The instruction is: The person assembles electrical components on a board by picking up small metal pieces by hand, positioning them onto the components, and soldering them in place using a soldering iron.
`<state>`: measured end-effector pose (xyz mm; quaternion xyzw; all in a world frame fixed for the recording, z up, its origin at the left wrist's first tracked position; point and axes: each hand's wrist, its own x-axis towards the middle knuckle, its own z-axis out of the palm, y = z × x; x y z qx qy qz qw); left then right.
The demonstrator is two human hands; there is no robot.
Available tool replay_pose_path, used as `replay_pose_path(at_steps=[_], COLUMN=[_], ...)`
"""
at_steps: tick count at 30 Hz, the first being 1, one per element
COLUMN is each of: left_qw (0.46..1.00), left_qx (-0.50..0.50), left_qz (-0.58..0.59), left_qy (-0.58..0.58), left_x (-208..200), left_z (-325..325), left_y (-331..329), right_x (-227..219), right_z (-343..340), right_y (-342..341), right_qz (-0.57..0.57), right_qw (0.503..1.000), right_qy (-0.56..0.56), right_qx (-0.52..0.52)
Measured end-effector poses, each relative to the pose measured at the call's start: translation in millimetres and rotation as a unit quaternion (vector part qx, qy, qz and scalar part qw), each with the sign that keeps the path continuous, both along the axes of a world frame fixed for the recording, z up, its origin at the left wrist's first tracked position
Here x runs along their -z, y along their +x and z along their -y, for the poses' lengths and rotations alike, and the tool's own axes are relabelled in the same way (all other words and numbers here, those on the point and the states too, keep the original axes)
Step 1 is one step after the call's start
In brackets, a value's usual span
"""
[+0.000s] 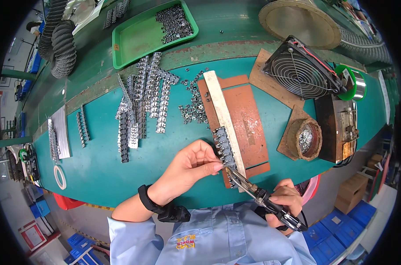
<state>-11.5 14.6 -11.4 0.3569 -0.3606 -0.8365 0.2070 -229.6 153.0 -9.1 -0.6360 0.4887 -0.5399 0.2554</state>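
My right hand point(288, 199) is wrapped round a black-handled soldering iron point(271, 202) that slants up to the left. Its metal tip meets the lower part of a strip of small dark electronic parts point(224, 143) with shiny metal pieces. This strip lies along a pale wooden bar point(220, 104) on a reddish-brown board point(249, 117). My left hand point(183, 165) pinches thumb and forefinger together at the strip's left side, close to the iron's tip; what sits between the fingertips is too small to make out. Loose small metal parts point(195, 110) are scattered left of the bar.
Several strips of parts point(141, 97) lie piled on the green mat. Behind them stands a green tray point(134, 42) of small parts. To the right are a black fan point(299, 70), a green solder spool point(357, 84), a round pot of shiny metal point(307, 138) and a dark metal box point(335, 128).
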Motion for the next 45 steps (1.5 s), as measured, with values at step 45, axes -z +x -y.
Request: replay_pose_path(at_steps=[45], left_qw=[0.603], left_qx=[-0.026], left_qz=[0.468], left_qy=[-0.646], left_x=[0], left_z=[40], left_y=[13], right_x=[33], right_z=[-3], right_y=[11], right_qz=[0.041], right_qw=[0.987], right_qy=[0.026], right_qx=[0.154])
